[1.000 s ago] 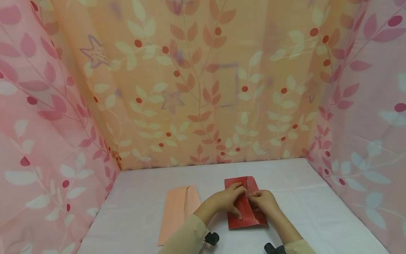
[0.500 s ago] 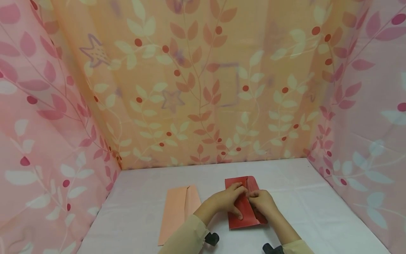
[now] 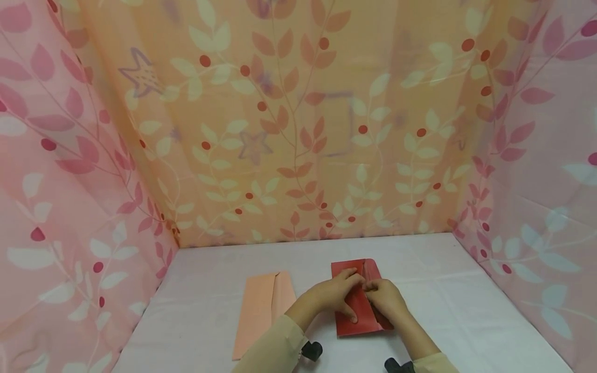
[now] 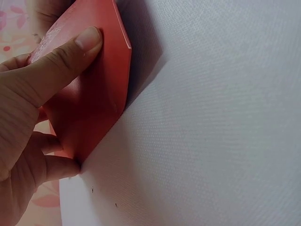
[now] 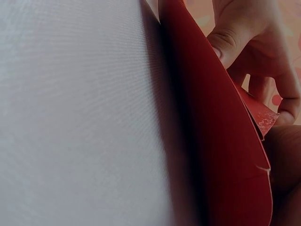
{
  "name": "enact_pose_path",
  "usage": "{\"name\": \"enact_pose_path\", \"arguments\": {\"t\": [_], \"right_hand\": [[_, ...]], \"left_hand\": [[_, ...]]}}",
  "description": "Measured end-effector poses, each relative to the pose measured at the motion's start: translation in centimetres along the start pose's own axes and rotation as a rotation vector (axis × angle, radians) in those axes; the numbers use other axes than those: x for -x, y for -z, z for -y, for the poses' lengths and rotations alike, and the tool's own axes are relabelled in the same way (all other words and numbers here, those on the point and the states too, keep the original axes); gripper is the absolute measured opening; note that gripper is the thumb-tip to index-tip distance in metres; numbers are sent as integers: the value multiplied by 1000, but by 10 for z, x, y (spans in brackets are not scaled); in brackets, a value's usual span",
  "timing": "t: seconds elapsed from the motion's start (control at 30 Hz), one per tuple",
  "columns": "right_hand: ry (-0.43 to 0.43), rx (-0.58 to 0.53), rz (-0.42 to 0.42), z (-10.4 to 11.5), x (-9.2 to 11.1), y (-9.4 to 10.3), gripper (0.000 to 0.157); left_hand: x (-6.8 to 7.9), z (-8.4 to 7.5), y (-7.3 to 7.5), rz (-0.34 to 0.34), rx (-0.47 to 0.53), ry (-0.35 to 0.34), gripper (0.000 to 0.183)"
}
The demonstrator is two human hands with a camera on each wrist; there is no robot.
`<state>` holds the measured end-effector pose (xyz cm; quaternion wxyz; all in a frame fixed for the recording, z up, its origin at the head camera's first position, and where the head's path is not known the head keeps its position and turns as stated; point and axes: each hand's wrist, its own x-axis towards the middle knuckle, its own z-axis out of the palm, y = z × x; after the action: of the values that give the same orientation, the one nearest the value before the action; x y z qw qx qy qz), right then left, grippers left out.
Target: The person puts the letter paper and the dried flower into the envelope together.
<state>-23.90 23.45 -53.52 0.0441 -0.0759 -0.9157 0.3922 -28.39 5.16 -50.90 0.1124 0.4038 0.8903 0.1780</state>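
Note:
A red envelope [image 3: 350, 327] lies on the white tablecloth, its flap side folded out to the right. My left hand [image 3: 333, 296] holds it from the left, fingers spread near the opening and thumb on the near part. In the left wrist view the thumb presses on the red envelope [image 4: 94, 103], whose near edge lifts off the cloth. My right hand [image 3: 386, 296] has curled fingers pinching at the opening by the flap; their tips are hidden. In the right wrist view the raised flap side of the red envelope [image 5: 221, 141] fills the middle, with a shiny patch on a red paper edge [image 5: 265, 120].
A peach envelope [image 3: 255, 311] lies to the left, partly under the left sleeve [image 3: 272, 347]. Floral curtains [image 3: 289, 129] stand at the back and both sides of the white-covered table [image 3: 210, 264]. Small black cameras [image 3: 311, 350] sit at the wrists.
My right hand and forearm have shifted very slightly, the wrist moving a little left. The left hand and both envelopes have stayed in place; the head view has shifted slightly.

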Motion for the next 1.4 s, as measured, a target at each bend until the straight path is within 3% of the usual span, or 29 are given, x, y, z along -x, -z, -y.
{"name": "enact_pose_path", "arguments": {"t": [0.43,0.73,0.97,1.23,1.4], "right_hand": [[-19,104,-3,1,-3,-3,7],[-12,104,14,-2,-4,-1,11],[-3,-30,65,-8,-3,0,21],[78,-259,274,-17,3,12,40],[135,-286,320,-22,6,26,44]], "left_hand": [[1,-2,2,-5,-4,-2,85],[0,0,2,-6,-7,-10,85],[1,-1,2,5,3,5,84],[1,-1,2,29,4,11,83],[-1,-1,2,21,-12,2,82]]}}
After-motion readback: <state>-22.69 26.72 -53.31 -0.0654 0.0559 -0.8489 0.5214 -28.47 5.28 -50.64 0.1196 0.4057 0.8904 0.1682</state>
